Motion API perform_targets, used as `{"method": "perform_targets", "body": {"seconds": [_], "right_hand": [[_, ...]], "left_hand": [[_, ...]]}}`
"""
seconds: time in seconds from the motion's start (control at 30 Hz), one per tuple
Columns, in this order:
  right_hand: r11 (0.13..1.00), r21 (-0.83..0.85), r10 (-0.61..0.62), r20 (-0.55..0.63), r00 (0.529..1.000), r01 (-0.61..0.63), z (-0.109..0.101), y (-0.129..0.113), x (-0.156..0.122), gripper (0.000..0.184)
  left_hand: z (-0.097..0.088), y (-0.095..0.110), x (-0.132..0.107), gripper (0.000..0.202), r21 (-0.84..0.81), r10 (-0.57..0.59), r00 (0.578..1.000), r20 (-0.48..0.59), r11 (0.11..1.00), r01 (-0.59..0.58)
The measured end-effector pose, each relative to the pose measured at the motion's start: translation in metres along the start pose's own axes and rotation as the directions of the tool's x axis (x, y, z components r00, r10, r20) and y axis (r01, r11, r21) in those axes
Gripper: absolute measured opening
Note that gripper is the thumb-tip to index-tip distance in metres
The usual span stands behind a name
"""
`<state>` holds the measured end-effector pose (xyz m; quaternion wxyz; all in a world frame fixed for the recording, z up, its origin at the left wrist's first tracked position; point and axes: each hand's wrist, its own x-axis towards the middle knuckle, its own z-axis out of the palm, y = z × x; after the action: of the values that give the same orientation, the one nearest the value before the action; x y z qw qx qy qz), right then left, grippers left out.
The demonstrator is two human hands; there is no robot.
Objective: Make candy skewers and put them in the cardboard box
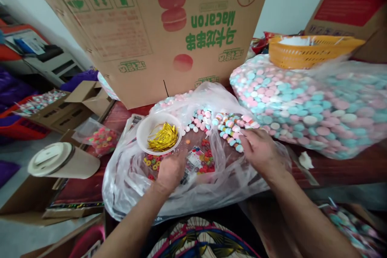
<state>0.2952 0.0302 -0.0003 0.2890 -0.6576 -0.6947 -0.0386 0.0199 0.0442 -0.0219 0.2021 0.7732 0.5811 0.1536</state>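
My right hand [260,150] is at a small heap of strung candies [227,129], pastel discs with coloured rings between, its fingers closed on one of the strings. My left hand [173,169] is closed over the loose ring-shaped candies [152,162], just in front of a white bowl [142,139] of gold twist ties [165,137]. Whatever its fingers pinch is hidden or too small to make out. Behind the hands, loose pink, blue and white candy discs [198,121] spill from a clear plastic bag [208,92]. More red rings and a small printed packet [195,159] lie between the hands.
A tall cardboard carton [163,56] stands at the back. On the right sits a large bag of candy discs [302,109] with a yellow basket [305,52] on top. A lidded cup [75,163] and a bag of rings [104,139] are at the left. Crumpled plastic [127,185] covers the table's front.
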Motion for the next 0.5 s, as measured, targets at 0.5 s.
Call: {"method": "perform_targets", "body": {"seconds": [0.5], "right_hand": [[0.61, 0.678, -0.039, 0.544, 0.838, -0.411, 0.055, -0.106, -0.018, 0.022]], "left_hand": [[-0.029, -0.003, -0.018, 0.018, -0.548, -0.109, 0.985, 0.133, 0.82, 0.165]]}}
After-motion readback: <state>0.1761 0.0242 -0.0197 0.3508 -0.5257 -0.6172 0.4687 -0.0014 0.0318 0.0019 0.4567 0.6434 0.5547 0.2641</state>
